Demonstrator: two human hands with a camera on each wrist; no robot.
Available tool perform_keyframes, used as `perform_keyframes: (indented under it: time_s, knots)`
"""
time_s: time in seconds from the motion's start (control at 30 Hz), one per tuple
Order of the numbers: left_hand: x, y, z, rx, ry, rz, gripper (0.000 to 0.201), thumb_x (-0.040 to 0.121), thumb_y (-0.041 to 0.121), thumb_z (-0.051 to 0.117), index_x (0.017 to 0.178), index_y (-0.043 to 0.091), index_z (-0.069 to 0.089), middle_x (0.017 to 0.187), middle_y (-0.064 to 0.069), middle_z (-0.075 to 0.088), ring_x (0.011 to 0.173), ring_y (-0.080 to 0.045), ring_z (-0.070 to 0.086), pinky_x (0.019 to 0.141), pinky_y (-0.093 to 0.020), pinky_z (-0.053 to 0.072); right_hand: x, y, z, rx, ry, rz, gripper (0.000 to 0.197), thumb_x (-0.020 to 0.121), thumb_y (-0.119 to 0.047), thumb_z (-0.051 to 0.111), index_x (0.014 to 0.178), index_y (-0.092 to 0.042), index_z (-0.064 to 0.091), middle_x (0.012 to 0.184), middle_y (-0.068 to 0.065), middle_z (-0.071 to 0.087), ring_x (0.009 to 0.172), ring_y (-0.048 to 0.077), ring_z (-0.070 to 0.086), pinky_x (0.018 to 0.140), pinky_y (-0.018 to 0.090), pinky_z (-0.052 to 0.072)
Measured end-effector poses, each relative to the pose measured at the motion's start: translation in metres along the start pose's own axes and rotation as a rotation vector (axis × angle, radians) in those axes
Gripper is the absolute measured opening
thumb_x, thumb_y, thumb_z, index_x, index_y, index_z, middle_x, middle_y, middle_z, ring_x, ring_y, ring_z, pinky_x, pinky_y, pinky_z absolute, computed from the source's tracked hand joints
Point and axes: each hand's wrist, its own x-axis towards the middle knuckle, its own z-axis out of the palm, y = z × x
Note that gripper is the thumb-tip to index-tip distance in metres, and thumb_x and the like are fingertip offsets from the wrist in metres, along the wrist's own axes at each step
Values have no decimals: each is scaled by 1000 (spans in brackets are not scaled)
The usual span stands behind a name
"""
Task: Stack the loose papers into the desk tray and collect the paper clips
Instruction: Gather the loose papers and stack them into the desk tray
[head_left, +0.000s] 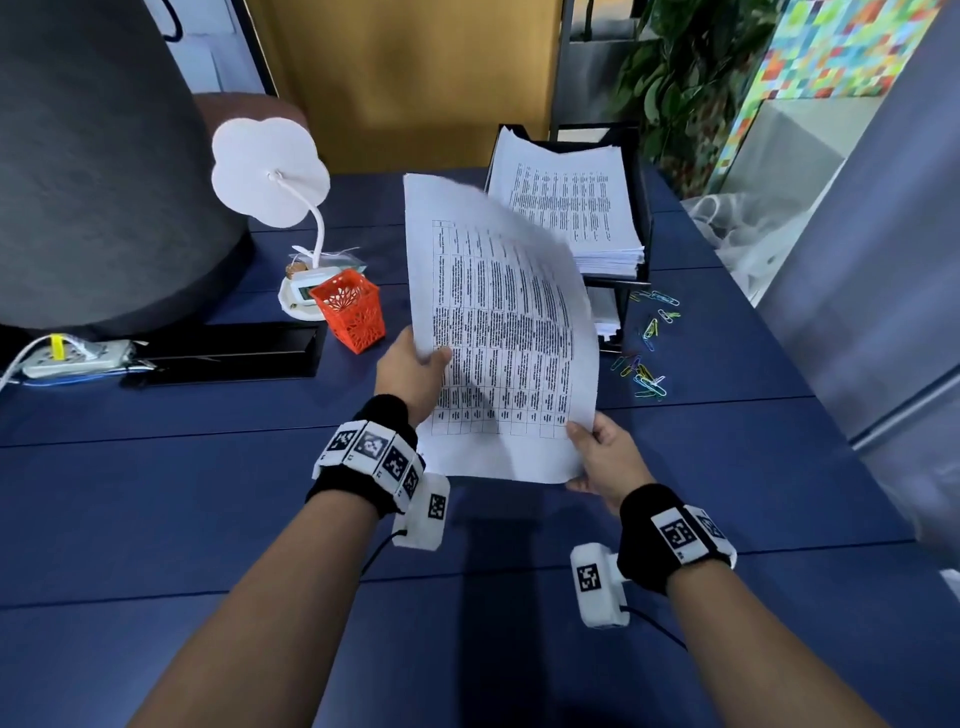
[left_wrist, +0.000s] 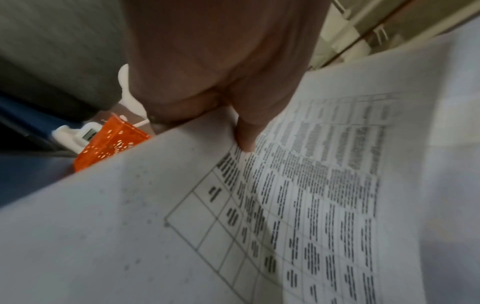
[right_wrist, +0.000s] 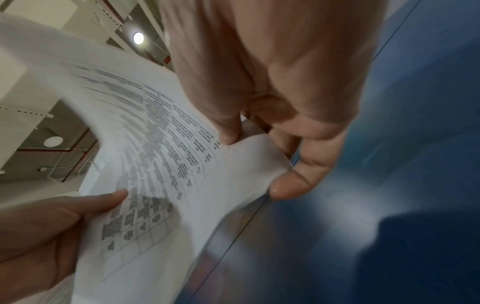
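Observation:
I hold a sheaf of printed papers (head_left: 498, 332) up above the blue desk (head_left: 208, 509), curved and tilted. My left hand (head_left: 415, 371) pinches their left edge, thumb on the printed face (left_wrist: 245, 142). My right hand (head_left: 602, 457) pinches the lower right corner between thumb and fingers (right_wrist: 233, 133). The same papers (left_wrist: 285, 205) fill the left wrist view and show as papers (right_wrist: 155, 154) in the right wrist view. The black desk tray (head_left: 641, 208) stands behind, holding a thick paper stack (head_left: 571, 208). Several coloured paper clips (head_left: 647, 358) lie scattered on the desk right of the tray.
An orange mesh cup (head_left: 352, 310) and a white flower-shaped lamp (head_left: 270, 171) stand left of the papers. A black box (head_left: 228, 351) and a power strip (head_left: 72, 357) lie at the far left, under a large grey shape (head_left: 104, 156). Clear plastic (head_left: 737, 228) lies at the right edge.

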Motion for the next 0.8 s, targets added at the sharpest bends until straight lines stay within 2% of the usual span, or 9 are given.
perform_keyframes:
  time_s: [0.1, 0.2, 0.3, 0.4, 0.53, 0.6, 0.67, 0.73, 0.8]
  knots:
    - [2, 2, 5, 29, 15, 34, 27, 93, 21, 57, 116, 9, 54, 110, -9, 64, 101, -24, 58, 89, -30, 45, -1, -5, -2, 34, -10, 3, 14, 100, -22, 44, 95, -26, 57, 102, -3, 65, 89, 19, 63, 71, 43, 56]
    - [7, 5, 11, -15, 19, 57, 22, 92, 18, 58, 113, 10, 56, 107, -8, 67, 101, -25, 62, 92, -36, 49, -1, -15, -6, 63, -14, -11, 15, 101, -21, 41, 98, -26, 55, 98, -7, 64, 88, 17, 63, 65, 44, 59]
    - [13, 15, 16, -140, 11, 42, 21, 92, 16, 58, 113, 13, 57, 102, -2, 68, 97, -19, 63, 93, -41, 51, 3, -26, -13, 90, -25, -23, 17, 99, -8, 43, 106, -20, 52, 105, -1, 64, 91, 21, 63, 59, 39, 59]
    - [21, 22, 21, -215, 10, 27, 30, 91, 21, 60, 119, 11, 52, 106, -2, 68, 100, -17, 63, 94, -41, 51, 11, -36, -18, 113, -7, -50, 28, 94, 6, 40, 110, -15, 50, 109, 3, 62, 90, 22, 62, 57, 34, 57]
    - [23, 30, 30, -223, -65, 42, 24, 89, 15, 61, 109, 18, 48, 103, -1, 67, 92, -19, 63, 88, -37, 52, 23, -54, -25, 186, 43, -124, 29, 94, 8, 39, 110, -14, 48, 110, 6, 61, 83, 14, 61, 49, 23, 54]
    - [22, 33, 33, -147, -89, 39, 28, 89, 12, 59, 113, 14, 46, 103, 0, 63, 92, -19, 60, 84, -28, 47, 32, -65, -29, 200, 65, -151, 29, 95, 8, 39, 110, -14, 48, 110, 6, 61, 82, 13, 62, 48, 21, 54]
    - [26, 34, 36, -48, -116, 18, 34, 88, 10, 57, 119, 8, 42, 108, -6, 61, 96, -25, 59, 84, -30, 48, 41, -75, -33, 195, 80, -174, 29, 95, 8, 38, 109, -15, 48, 110, 5, 61, 82, 13, 62, 48, 21, 54]
    - [32, 36, 40, 37, -171, -24, 32, 88, 7, 51, 116, 7, 36, 110, -13, 60, 89, -30, 63, 73, -35, 55, 50, -86, -36, 189, 93, -185, 29, 95, 7, 38, 108, -17, 48, 111, 4, 61, 84, 15, 62, 48, 21, 54]
    - [41, 42, 43, 62, -217, -45, 30, 88, 2, 44, 115, 8, 32, 110, -16, 59, 71, -30, 65, 48, -27, 51, 60, -95, -39, 187, 108, -193, 31, 95, 7, 37, 108, -18, 49, 111, 4, 61, 88, 20, 62, 44, 21, 53]
